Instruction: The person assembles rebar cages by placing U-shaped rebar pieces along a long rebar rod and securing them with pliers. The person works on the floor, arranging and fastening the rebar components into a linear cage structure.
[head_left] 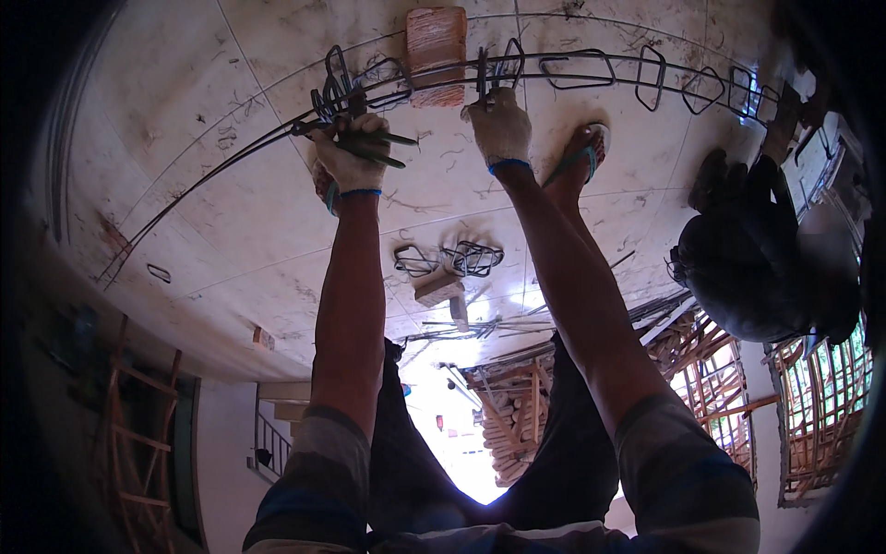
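Observation:
Long steel rods (212, 171) run in an arc across the pale concrete floor (231, 92), threaded through several rectangular wire stirrups (577, 70). My left hand (353, 152), in a white glove, is closed around a dark two-handled pincer tool (378, 148) at a cluster of stirrups (337, 88) on the rods. My right hand (499, 127), also gloved, grips an upright stirrup (494, 72) on the same rods. A reddish brick (437, 42) sits under the rods between the two hands.
My sandalled foot (581, 155) stands just right of my right hand. Loose stirrups (452, 258) and a wooden block (437, 288) lie on the floor. Another person in dark clothes (761, 254) crouches at right. Timber framing (715, 369) and a ladder (138, 434) stand behind.

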Action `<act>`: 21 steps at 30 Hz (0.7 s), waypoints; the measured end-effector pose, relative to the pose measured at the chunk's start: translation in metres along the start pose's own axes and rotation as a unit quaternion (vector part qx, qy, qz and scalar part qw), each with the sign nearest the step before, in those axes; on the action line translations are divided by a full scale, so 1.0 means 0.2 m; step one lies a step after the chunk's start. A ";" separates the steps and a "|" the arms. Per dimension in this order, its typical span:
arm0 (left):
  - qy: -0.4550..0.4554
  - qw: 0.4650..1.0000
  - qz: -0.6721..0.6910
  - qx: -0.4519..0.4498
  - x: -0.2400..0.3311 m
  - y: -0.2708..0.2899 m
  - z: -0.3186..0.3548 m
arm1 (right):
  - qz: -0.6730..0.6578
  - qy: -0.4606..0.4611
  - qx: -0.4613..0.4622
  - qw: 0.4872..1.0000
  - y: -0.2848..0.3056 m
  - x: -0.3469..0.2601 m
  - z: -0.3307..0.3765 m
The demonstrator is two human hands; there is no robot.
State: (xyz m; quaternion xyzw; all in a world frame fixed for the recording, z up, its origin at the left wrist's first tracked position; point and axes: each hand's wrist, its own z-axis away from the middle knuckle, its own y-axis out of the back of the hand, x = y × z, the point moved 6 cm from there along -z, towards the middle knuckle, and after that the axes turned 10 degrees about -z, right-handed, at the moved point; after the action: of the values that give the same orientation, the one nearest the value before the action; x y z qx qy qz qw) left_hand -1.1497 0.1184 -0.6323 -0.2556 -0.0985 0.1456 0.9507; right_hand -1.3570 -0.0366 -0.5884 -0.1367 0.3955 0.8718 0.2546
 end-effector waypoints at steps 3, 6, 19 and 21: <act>0.016 0.999 0.041 -0.028 0.00 0.00 0.00 | -0.037 0.043 0.062 0.996 0.01 -0.02 0.04; 0.004 1.000 0.012 -0.004 -0.02 -0.03 0.00 | -0.046 0.115 0.110 0.986 0.05 -0.03 0.08; -0.030 0.999 0.020 -0.011 0.03 -0.17 0.15 | -0.168 0.157 0.034 0.973 0.02 -0.30 0.29; -0.013 0.999 0.033 -0.024 0.02 -0.17 0.13 | -0.141 0.169 -0.021 0.975 -0.07 -0.37 0.28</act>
State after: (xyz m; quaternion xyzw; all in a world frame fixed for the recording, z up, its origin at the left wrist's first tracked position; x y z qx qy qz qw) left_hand -1.1447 0.1035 -0.5929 -0.2790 -0.1060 0.1775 0.9378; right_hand -1.2891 -0.0108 -0.5280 -0.3420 0.3908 0.7995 0.3018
